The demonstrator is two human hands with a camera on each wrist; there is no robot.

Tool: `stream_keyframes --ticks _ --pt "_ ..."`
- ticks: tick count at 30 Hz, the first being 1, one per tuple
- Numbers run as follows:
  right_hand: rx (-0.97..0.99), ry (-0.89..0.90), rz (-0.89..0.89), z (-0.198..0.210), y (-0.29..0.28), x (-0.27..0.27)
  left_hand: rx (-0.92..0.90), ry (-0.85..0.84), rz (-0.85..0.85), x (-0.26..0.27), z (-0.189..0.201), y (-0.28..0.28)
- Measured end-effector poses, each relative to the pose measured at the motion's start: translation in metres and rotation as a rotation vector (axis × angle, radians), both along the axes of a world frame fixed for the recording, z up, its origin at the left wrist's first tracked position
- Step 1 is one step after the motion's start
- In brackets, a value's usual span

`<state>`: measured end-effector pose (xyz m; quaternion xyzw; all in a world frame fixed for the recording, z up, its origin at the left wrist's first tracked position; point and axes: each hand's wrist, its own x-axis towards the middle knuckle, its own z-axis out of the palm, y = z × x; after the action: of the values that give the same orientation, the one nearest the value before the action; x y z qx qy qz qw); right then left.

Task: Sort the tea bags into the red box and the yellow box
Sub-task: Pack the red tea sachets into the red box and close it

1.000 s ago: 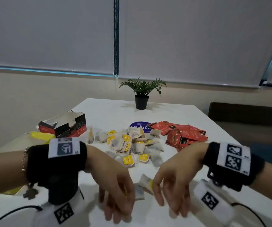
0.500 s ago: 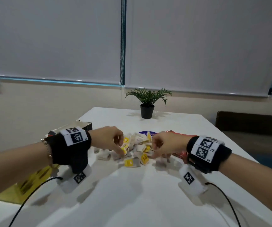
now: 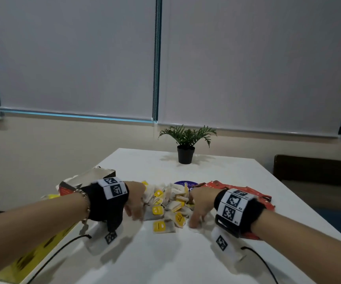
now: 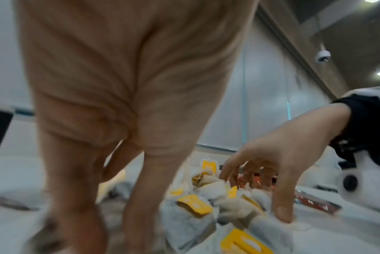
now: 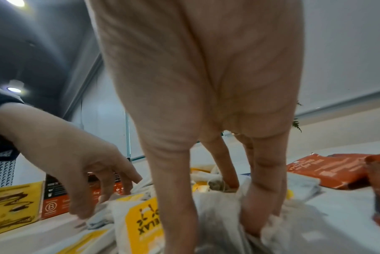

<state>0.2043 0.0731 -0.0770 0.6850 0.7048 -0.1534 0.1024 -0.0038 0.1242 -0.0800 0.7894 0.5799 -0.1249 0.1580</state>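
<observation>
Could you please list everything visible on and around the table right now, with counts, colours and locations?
Yellow-tagged tea bags: a pile, count unclear, white with yellow tags, table centre between the hands.
Red tea packets: a heap, red, right of the pile.
Red box: one, open, red and black, far left.
Yellow box: one, yellow, near left table edge.
Potted plant: one, green in black pot, far end.
Purple disc: one, behind the pile.
Table: one, white.
Left hand: fingers down on pile's left side.
Right hand: fingers down on pile's right side.
</observation>
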Motion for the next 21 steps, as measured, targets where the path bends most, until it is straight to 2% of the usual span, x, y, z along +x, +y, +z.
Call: stream_keyframes --ticks 3,8,10,12,14,15,17,19,21 --pt "0.073 -0.008 0.010 0.001 0.016 -0.010 0.102 -0.079 -0.014 0.004 0.002 0.011" --pt "0.165 0.064 -0.007 0.007 0.027 -0.009 0.002 -0.311 0.154 -0.016 0.027 0.018" --pt "0.206 0.121 -0.017 0.014 0.023 -0.002 0.103 -0.360 0.165 -0.032 0.046 0.019" --pt "0.247 0.192 -0.028 0.025 0.015 0.007 0.262 -0.230 0.147 -0.050 0.066 0.017" --pt "0.260 0.252 -0.035 0.034 0.004 0.016 0.350 0.029 0.134 -0.064 0.081 0.011" --pt "0.253 0.269 -0.028 0.038 -0.003 0.020 0.331 0.134 0.128 -0.068 0.084 0.010" --pt "0.236 0.283 -0.004 0.045 -0.018 0.026 0.170 0.250 0.114 -0.072 0.082 0.008" --pt "0.242 0.316 0.023 0.049 -0.033 0.032 0.036 0.307 0.100 -0.074 0.072 0.010" --pt "0.261 0.353 0.042 0.052 -0.048 0.041 0.036 0.333 0.085 -0.076 0.061 0.013"
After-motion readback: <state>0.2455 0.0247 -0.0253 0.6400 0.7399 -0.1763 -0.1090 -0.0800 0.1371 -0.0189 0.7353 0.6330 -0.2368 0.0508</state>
